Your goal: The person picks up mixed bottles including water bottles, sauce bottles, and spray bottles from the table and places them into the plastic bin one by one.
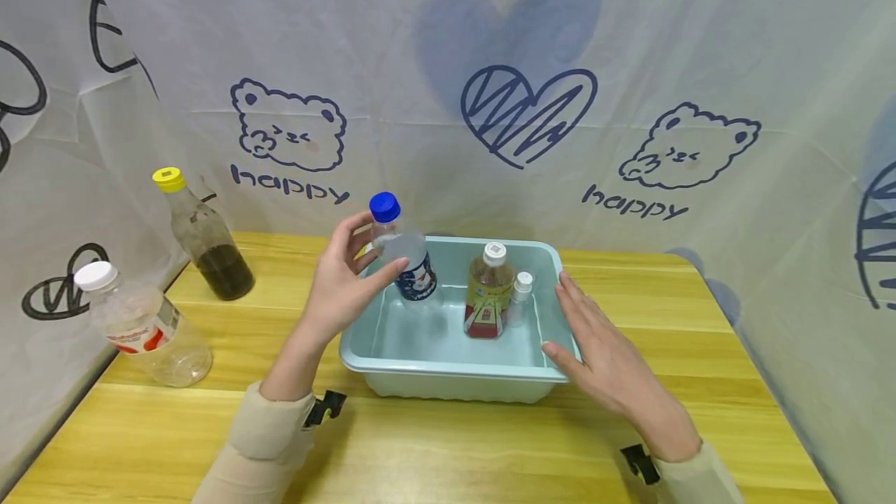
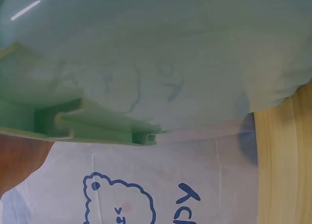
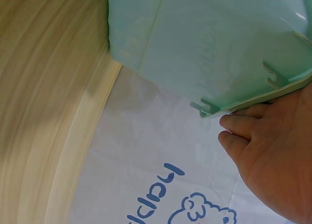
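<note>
A clear plastic bottle with a blue cap is in my left hand, thumb in front and fingers behind it. It leans slightly over the left part of a light blue-green plastic basin; whether its base touches the floor, I cannot tell. A white-capped bottle of reddish drink stands inside, beside a small white-capped bottle. My right hand rests against the basin's right rim with its fingers straight, and the right wrist view shows those fingers at the rim's underside.
On the table's left side stand a yellow-capped glass bottle of dark liquid and a clear white-capped bottle. The wooden table ends at a printed cloth behind and at both sides.
</note>
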`<state>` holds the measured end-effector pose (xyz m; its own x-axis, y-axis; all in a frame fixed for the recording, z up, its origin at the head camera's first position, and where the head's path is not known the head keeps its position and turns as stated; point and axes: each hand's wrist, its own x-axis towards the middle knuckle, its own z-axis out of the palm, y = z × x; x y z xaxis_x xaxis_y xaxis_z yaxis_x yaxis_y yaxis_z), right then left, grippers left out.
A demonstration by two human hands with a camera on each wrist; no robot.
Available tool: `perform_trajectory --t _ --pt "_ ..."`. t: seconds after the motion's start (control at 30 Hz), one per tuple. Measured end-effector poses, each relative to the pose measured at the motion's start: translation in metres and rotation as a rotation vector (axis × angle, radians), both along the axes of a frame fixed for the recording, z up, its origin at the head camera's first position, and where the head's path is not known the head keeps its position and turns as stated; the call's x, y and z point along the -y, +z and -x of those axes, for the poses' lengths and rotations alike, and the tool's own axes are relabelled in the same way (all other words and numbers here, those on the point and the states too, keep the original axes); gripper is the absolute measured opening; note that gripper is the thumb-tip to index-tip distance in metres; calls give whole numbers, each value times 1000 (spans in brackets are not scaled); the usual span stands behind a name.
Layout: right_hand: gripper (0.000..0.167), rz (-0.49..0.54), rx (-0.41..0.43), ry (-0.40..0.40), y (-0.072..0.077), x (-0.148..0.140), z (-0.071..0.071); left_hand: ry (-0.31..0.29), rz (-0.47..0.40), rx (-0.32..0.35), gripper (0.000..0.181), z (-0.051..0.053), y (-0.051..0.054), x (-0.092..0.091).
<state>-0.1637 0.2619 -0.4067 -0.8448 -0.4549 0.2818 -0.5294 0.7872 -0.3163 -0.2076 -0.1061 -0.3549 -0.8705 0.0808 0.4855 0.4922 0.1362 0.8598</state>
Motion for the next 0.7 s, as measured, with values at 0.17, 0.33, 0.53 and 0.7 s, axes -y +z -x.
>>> perform_trajectory --t 0.17,0.33,0.53,0.7 --pt "81 1 -3 1 0 0 0 -34 65 53 74 2 -5 -4" --pt "81 6 -4 0 -1 0 0 -36 129 73 75 4 -8 -10" --pt "81 6 -8 -1 -1 0 0 -30 219 71 74 8 -14 -13" --pt "81 8 -6 -2 0 0 -1 -75 253 114 74 8 -15 -13"
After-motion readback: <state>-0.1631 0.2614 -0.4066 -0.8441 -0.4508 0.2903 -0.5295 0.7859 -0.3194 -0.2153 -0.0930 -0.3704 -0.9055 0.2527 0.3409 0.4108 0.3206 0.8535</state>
